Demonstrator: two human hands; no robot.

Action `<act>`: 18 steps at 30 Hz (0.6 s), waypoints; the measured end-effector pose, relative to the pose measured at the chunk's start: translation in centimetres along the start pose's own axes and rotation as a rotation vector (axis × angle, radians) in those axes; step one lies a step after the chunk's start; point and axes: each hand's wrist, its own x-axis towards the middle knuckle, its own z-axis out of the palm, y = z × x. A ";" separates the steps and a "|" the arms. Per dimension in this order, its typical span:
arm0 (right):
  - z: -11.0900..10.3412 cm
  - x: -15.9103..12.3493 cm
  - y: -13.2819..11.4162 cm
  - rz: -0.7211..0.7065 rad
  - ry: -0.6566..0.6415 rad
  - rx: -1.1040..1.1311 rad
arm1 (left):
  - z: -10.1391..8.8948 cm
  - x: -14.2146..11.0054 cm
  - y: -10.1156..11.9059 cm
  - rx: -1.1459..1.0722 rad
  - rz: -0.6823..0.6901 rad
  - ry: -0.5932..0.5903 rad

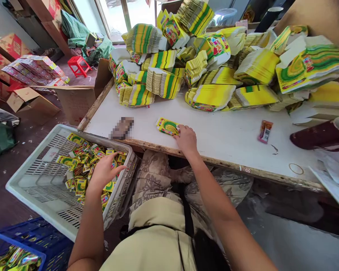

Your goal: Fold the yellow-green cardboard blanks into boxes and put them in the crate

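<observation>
A small yellow and green printed carton [166, 126] lies on the white tabletop. My right hand [187, 140] pinches its right end between thumb and fingers. Off to the left, my left hand [105, 172] hovers over a white plastic crate [42, 148], thumb held apart from the fingers and nothing visible in it. Beneath that hand, small yellow-green packets [80, 186] are heaped in the crate, partly covered by the hand and forearm.
Bundles of folded yellow-green cartons [164, 81] are piled along the table's back. A pixelated object [122, 128] lies near the front edge, with a pink sachet [264, 131], dark mug [319, 134] and rubber band [296, 168] rightward. A blue crate [52, 241] stands lower left.
</observation>
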 end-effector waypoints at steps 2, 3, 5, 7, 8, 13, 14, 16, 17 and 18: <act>0.1 0.0 -0.1 0.009 0.006 -0.007 | 1.8 0.4 2.2 -0.217 0.087 -0.083; -0.1 -0.2 -0.3 0.011 0.020 0.005 | 2.7 0.6 3.5 -0.323 0.115 -0.133; -0.8 -1.0 -0.8 0.005 0.066 0.097 | 4.5 1.4 5.9 -0.542 0.135 -0.227; -1.7 -2.3 -1.7 -0.010 0.094 0.281 | 6.1 2.2 8.2 -0.806 0.115 -0.260; -2.1 -3.2 -2.4 -0.018 0.083 0.392 | 6.8 2.6 9.2 -0.962 0.101 -0.241; -3.3 -8.7 -6.6 -0.040 -0.264 0.885 | 7.6 4.0 13.7 -1.683 0.032 0.112; -3.4 -9.7 -7.4 -0.036 -0.316 0.958 | 7.2 4.0 14.4 -1.771 0.007 0.180; -3.5 -11.4 -8.9 -0.035 -0.369 1.039 | 6.3 4.1 15.4 -1.890 -0.020 0.290; -3.5 -11.9 -9.4 -0.041 -0.370 1.047 | 5.8 4.0 15.7 -1.923 -0.020 0.344; -3.6 -12.3 -9.8 -0.050 -0.366 1.033 | 5.5 4.0 15.9 -1.939 -0.011 0.396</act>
